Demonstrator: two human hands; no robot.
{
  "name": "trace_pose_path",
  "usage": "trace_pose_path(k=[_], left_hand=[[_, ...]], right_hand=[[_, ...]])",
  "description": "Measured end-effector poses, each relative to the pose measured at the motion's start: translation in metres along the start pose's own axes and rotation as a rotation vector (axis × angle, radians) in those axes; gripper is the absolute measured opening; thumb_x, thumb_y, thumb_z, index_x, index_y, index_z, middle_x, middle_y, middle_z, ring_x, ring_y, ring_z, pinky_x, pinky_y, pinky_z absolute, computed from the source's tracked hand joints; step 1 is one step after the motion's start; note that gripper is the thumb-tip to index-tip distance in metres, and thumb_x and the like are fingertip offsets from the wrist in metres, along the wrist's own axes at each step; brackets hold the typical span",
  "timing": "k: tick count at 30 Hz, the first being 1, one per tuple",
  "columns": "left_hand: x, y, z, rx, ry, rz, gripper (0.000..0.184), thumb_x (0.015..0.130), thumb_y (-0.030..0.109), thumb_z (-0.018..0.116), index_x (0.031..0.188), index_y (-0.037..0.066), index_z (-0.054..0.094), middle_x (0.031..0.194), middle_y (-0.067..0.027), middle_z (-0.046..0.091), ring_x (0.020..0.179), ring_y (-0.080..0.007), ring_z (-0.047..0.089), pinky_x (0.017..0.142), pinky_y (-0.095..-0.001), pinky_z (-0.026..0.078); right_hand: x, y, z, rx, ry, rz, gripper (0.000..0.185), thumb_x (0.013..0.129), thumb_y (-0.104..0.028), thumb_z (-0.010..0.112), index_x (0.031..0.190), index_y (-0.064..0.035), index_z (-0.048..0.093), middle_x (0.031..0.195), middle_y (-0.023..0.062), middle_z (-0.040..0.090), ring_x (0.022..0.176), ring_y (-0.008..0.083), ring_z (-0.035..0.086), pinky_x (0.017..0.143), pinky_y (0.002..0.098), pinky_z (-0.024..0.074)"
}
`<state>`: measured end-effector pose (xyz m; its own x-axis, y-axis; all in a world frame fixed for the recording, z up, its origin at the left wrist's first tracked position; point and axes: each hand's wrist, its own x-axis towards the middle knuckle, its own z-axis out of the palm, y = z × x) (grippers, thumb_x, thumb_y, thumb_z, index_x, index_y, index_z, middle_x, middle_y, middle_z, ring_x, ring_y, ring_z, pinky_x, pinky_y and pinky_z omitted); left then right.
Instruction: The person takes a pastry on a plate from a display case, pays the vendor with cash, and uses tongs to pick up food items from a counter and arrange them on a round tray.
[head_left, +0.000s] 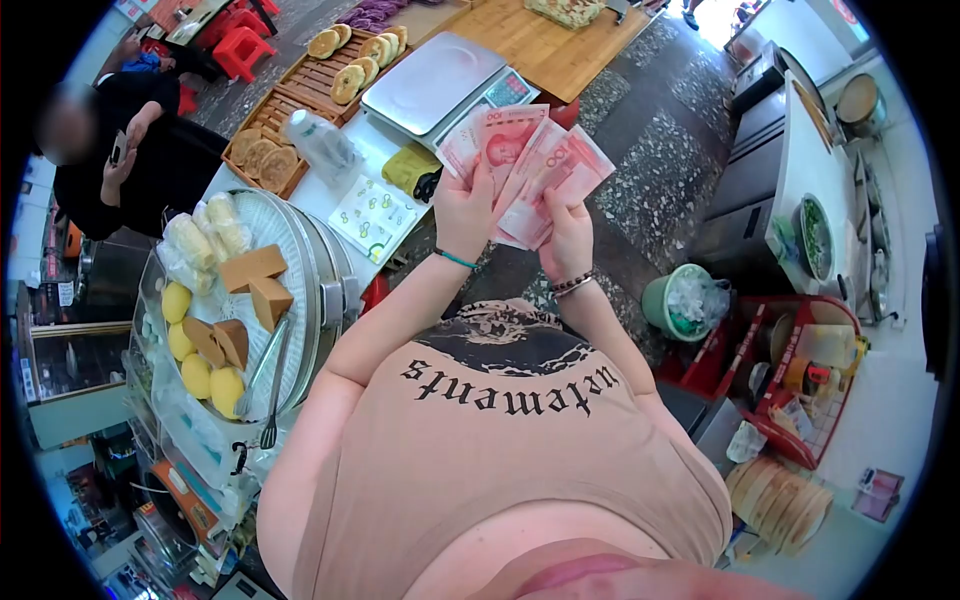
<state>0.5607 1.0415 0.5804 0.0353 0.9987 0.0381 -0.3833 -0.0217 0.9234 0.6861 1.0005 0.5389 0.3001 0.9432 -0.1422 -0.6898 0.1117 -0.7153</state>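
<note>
Several red 100 banknotes (505,150) are fanned out in front of my chest, over the dark speckled floor. My left hand (465,215) is closed on the left part of the fan, its thumb lying over the notes. At the right side of the fan, my right hand (568,240) pinches the other notes by their lower edge. The two groups of notes overlap in the middle. Just beyond my left hand are a silver weighing scale (432,84) and a yellow bundle (410,172).
On my left stands a round steamer (300,230) with yellow buns, brown cake pieces and tongs (268,375). Flat breads (270,165) lie on wooden trays beyond it. A person (120,150) in black holds a phone. At right are a green bucket (672,300) and a red rack (780,380).
</note>
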Motion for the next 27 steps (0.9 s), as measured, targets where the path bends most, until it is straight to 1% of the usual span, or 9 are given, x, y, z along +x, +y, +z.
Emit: trace_pose_path(k=[2, 3, 5, 9, 11, 15, 23, 25, 27], left_hand=[[0.001, -0.004, 0.001, 0.153, 0.033, 0.206, 0.008, 0.092, 0.007, 0.052, 0.09, 0.002, 0.057, 0.067, 0.0049, 0.051, 0.054, -0.0016, 0.043, 0.046, -0.0205, 0.033], [0.002, -0.004, 0.001, 0.154, 0.035, 0.207, 0.008, 0.092, 0.007, 0.052, 0.09, 0.002, 0.057, 0.067, 0.0049, 0.051, 0.054, -0.0016, 0.043, 0.046, -0.0205, 0.033], [0.002, -0.002, 0.001, -0.033, 0.05, 0.077, 0.008, 0.092, 0.007, 0.052, 0.096, 0.002, 0.057, 0.074, 0.003, 0.055, 0.06, -0.0027, 0.047, 0.052, -0.0203, 0.038], [-0.003, 0.005, 0.001, -0.081, 0.018, 0.035, 0.015, 0.091, 0.006, 0.053, 0.104, 0.001, 0.056, 0.089, -0.0018, 0.06, 0.073, -0.0063, 0.055, 0.064, -0.0224, 0.046], [-0.002, -0.002, 0.005, -0.082, 0.049, 0.042, 0.025, 0.091, 0.01, 0.055, 0.112, -0.004, 0.056, 0.104, -0.0058, 0.062, 0.093, -0.0102, 0.058, 0.079, -0.0238, 0.047], [-0.008, 0.004, 0.016, -0.102, -0.174, -0.042, 0.029, 0.091, 0.01, 0.055, 0.116, -0.005, 0.055, 0.107, -0.0065, 0.062, 0.094, -0.0114, 0.057, 0.081, -0.0253, 0.047], [-0.007, -0.019, 0.017, 0.07, -0.225, -0.168, 0.033, 0.09, 0.006, 0.054, 0.121, -0.004, 0.052, 0.113, -0.0066, 0.059, 0.099, -0.0115, 0.055, 0.085, -0.0256, 0.044], [-0.006, -0.021, 0.019, 0.091, -0.249, -0.111, 0.033, 0.09, 0.005, 0.053, 0.122, -0.004, 0.051, 0.114, -0.007, 0.059, 0.101, -0.0121, 0.055, 0.087, -0.026, 0.043], [-0.006, -0.023, 0.023, 0.035, -0.259, -0.116, 0.034, 0.09, 0.004, 0.053, 0.124, -0.002, 0.048, 0.116, -0.0076, 0.056, 0.103, -0.0133, 0.054, 0.088, -0.0274, 0.044]], right_hand=[[-0.001, 0.003, 0.003, 0.007, 0.015, -0.059, 0.013, 0.089, -0.007, 0.059, 0.101, -0.0032, 0.06, 0.098, 0.0024, 0.063, 0.085, 0.0103, 0.059, 0.077, 0.0281, 0.0474], [0.001, 0.003, 0.005, -0.013, 0.042, -0.098, 0.012, 0.089, -0.007, 0.058, 0.101, -0.0033, 0.059, 0.097, 0.0021, 0.063, 0.085, 0.0101, 0.059, 0.078, 0.0276, 0.0469], [0.003, 0.006, 0.004, -0.032, 0.067, -0.134, 0.012, 0.089, -0.007, 0.058, 0.101, -0.0033, 0.059, 0.096, 0.0019, 0.063, 0.085, 0.0098, 0.058, 0.078, 0.0271, 0.0464], [0.006, 0.009, 0.004, -0.089, 0.07, -0.212, 0.018, 0.09, -0.006, 0.056, 0.108, -0.0022, 0.055, 0.099, 0.0019, 0.061, 0.086, 0.0097, 0.056, 0.079, 0.0255, 0.0459], [0.01, 0.011, -0.001, -0.128, 0.063, -0.228, 0.023, 0.091, -0.007, 0.055, 0.112, -0.0009, 0.052, 0.104, 0.002, 0.059, 0.087, 0.0084, 0.055, 0.076, 0.0237, 0.0459], [0.016, 0.009, -0.001, -0.229, 0.144, -0.26, 0.024, 0.089, -0.007, 0.057, 0.112, -0.001, 0.052, 0.102, 0.0012, 0.06, 0.087, 0.007, 0.055, 0.076, 0.0228, 0.0459], [0.023, -0.014, -0.014, -0.312, 0.127, -0.281, 0.03, 0.087, -0.002, 0.057, 0.115, -0.002, 0.048, 0.101, 0.004, 0.061, 0.086, 0.0096, 0.06, 0.077, 0.0248, 0.0493], [0.021, -0.02, -0.013, -0.249, 0.143, -0.284, 0.027, 0.087, -0.004, 0.059, 0.112, 0.0004, 0.052, 0.102, 0.0045, 0.062, 0.088, 0.0098, 0.06, 0.077, 0.0243, 0.049], [0.02, -0.028, -0.015, -0.042, 0.112, 0.023, 0.022, 0.087, -0.007, 0.06, 0.108, -0.0016, 0.056, 0.1, 0.0042, 0.063, 0.086, 0.0107, 0.061, 0.075, 0.0243, 0.0496]])
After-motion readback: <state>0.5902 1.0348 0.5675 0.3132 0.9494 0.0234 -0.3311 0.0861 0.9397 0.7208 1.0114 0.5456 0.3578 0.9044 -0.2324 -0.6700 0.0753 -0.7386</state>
